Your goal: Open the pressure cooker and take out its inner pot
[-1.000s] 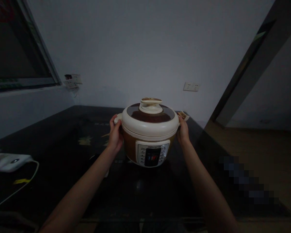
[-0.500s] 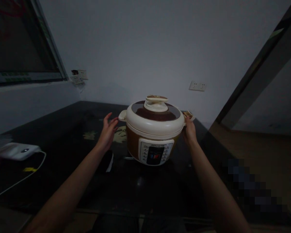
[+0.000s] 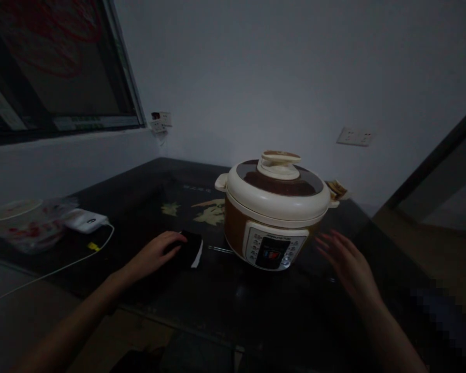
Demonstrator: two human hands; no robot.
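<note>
A cream and brown electric cooker point(image 3: 276, 212) with a lidded top and a front control panel stands on a dark glossy table point(image 3: 225, 305). My left hand point(image 3: 155, 253) lies low on the table left of the cooker, fingers resting on a small dark flat object point(image 3: 189, 248) with a white edge. My right hand point(image 3: 344, 259) hovers to the right of the cooker, fingers spread, holding nothing and apart from the pot.
A white device point(image 3: 86, 221) with a white cable point(image 3: 54, 267) lies at the table's left, beside a plastic-wrapped package point(image 3: 27, 228). Wall sockets point(image 3: 354, 136) sit behind the cooker, more sockets point(image 3: 160, 121) in the corner. A dark window point(image 3: 58, 67) fills the upper left.
Both hands have let go of the cooker's side handles. My left hand dropped to the dark object on the table; my right hand drew back. The view swung left.
</note>
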